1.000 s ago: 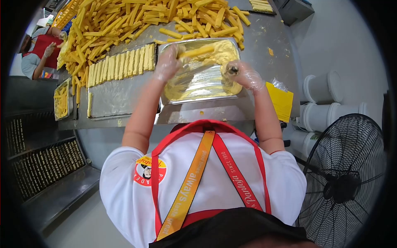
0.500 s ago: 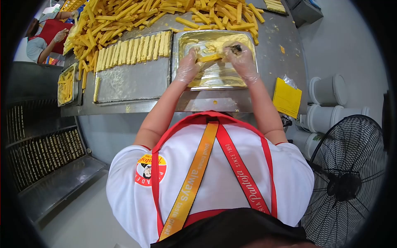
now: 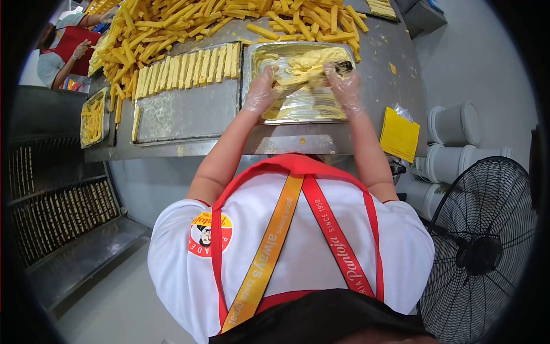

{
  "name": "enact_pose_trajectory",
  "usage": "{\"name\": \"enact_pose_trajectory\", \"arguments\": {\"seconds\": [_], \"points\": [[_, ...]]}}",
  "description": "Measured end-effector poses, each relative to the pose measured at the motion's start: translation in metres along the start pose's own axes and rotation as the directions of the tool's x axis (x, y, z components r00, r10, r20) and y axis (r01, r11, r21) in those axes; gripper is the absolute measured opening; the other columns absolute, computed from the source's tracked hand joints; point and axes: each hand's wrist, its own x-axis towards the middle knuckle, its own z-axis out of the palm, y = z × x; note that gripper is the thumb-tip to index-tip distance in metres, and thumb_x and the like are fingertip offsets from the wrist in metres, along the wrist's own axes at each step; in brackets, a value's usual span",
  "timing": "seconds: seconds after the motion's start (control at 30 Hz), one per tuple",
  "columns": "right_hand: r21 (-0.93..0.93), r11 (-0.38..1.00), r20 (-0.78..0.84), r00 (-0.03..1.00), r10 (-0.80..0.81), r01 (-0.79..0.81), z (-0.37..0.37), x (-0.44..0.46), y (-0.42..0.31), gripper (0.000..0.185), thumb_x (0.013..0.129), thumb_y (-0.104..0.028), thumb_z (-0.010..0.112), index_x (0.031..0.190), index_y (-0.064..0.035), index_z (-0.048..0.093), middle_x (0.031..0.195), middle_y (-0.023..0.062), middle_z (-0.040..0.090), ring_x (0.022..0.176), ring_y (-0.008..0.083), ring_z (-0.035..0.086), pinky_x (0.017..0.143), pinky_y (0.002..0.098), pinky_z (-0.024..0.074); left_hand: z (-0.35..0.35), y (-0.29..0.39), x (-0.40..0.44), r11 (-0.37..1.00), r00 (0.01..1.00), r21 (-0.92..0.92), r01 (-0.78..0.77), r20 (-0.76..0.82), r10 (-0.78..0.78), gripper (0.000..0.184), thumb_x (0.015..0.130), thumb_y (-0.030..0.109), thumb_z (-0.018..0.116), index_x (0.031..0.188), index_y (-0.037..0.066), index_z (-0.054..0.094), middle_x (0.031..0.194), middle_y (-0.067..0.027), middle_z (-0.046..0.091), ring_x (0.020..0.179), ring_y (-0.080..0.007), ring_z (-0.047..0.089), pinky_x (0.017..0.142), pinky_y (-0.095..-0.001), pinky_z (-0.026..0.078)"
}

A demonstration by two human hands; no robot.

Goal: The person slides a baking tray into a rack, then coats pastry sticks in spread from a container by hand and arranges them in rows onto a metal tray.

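My left hand (image 3: 262,90), in a clear plastic glove, pinches the left end of a yellow stick (image 3: 293,81) above a metal tray (image 3: 248,80) smeared with pale yellow cream (image 3: 318,59). At the stick's right end, my right hand (image 3: 345,89), also gloved, is closed on a tool with a dark handle end (image 3: 343,67); the tool's blade is hidden or blurred. Left of the cream tray lies a flat baking tray (image 3: 189,117). A row of cream-coated sticks (image 3: 189,69) fills its far part, and one coated stick (image 3: 136,124) lies at its left edge.
Plain yellow sticks (image 3: 166,28) are heaped at the back. A small tray of sticks (image 3: 91,123) stands at the left. A yellow sheet (image 3: 399,135) lies at the right edge, near white buckets (image 3: 455,123) and a black fan (image 3: 478,255). Another person (image 3: 66,54) works at far left.
Since a second ago, the trays have shifted right in view. My right hand has moved from the tray's right side to the stick, then rightward along it. The stick now looks coated with cream.
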Motion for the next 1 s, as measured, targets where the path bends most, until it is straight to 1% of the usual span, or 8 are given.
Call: {"name": "enact_pose_trajectory", "arguments": {"seconds": [0.13,0.3,0.4,0.53,0.63,0.77,0.93,1.0], "points": [[0.181,0.983,0.055,0.998,0.019,-0.029,0.007,0.002,0.015,0.024,0.086,-0.018,0.071,0.102,-0.0006,0.066,0.089,0.0032,0.067,0.081,0.0123,0.063,0.075,0.0268,0.0507,0.006,-0.01,0.001,0.994,0.998,-0.086,0.065,-0.005,-0.066,0.047,0.073,0.009,0.065,0.117,0.003,0.05,0.089,-0.027,0.065,0.084,-0.0452,0.063,0.073,-0.0504,0.05],[-0.034,0.998,-0.091,0.994,0.053,-0.056,-0.009,0.015,0.024,0.023,0.085,-0.017,0.071,0.101,-0.0009,0.066,0.089,0.0038,0.067,0.079,0.0117,0.063,0.074,0.0277,0.0508,-0.01,0.002,0.004,0.968,0.974,-0.11,0.226,0.028,-0.224,0.043,0.07,0.015,0.07,0.109,0.001,0.059,0.096,-0.0266,0.067,0.09,-0.0418,0.065,0.08,-0.0449,0.051],[-0.032,0.99,-0.088,0.986,-0.14,0.137,0.014,-0.011,0.004,0.021,0.084,-0.015,0.073,0.1,-0.0016,0.066,0.089,0.0035,0.067,0.079,0.0116,0.062,0.072,0.0271,0.0504,-0.015,0.005,0.005,0.937,0.942,-0.106,0.332,0.088,-0.324,0.037,0.068,0.019,0.072,0.1,0.001,0.065,0.096,-0.0254,0.068,0.09,-0.0402,0.066,0.082,-0.0427,0.052],[0.164,0.985,-0.119,0.992,-0.033,0.052,0.014,-0.012,0.025,0.022,0.083,-0.014,0.074,0.1,-0.0017,0.067,0.09,0.0033,0.067,0.077,0.0116,0.061,0.07,0.0252,0.0493,-0.016,-0.002,0.007,0.883,0.883,-0.134,0.45,0.209,-0.419,0.035,0.066,0.023,0.074,0.093,0.001,0.069,0.093,-0.0238,0.069,0.087,-0.0375,0.067,0.081,-0.0408,0.052],[0.003,1.0,-0.132,0.991,-0.014,0.014,0.001,-0.001,0.041,0.022,0.084,-0.014,0.074,0.1,-0.0017,0.066,0.09,0.0029,0.067,0.077,0.0114,0.061,0.07,0.0256,0.0496,-0.032,0.018,0.005,0.834,0.854,-0.218,0.506,0.258,-0.451,0.038,0.065,0.024,0.074,0.093,0.001,0.069,0.09,-0.0234,0.069,0.084,-0.0357,0.067,0.081,-0.0393,0.052],[-0.013,0.993,-0.097,0.988,-0.117,0.116,0.019,-0.017,0.01,0.02,0.084,-0.013,0.071,0.101,-0.0012,0.066,0.088,0.0033,0.067,0.076,0.0116,0.061,0.068,0.0265,0.0501,-0.019,-0.006,0.003,0.883,0.886,-0.157,0.443,0.231,-0.403,0.033,0.065,0.021,0.074,0.093,0.003,0.07,0.089,-0.022,0.069,0.082,-0.0337,0.067,0.078,-0.0382,0.052],[0.01,1.0,-0.109,0.994,0.024,-0.023,0.002,0.002,0.025,0.019,0.084,-0.012,0.071,0.098,-0.0001,0.065,0.086,0.0041,0.066,0.076,0.0118,0.062,0.065,0.0271,0.0513,-0.035,0.014,-0.003,0.898,0.903,-0.163,0.409,0.215,-0.372,0.024,0.068,0.015,0.07,0.09,0.005,0.069,0.089,-0.0179,0.069,0.085,-0.0335,0.065,0.078,-0.0392,0.051],[-0.161,0.986,-0.126,0.992,0.025,-0.045,0.0,0.008,0.015,0.019,0.084,-0.012,0.071,0.097,-0.0001,0.065,0.086,0.0038,0.065,0.076,0.0121,0.063,0.065,0.0274,0.0521,-0.033,0.01,-0.005,0.998,0.991,-0.032,0.053,0.121,-0.049,0.023,0.07,0.013,0.069,0.092,0.006,0.067,0.087,-0.015,0.067,0.085,-0.0335,0.064,0.076,-0.0415,0.05]]}}
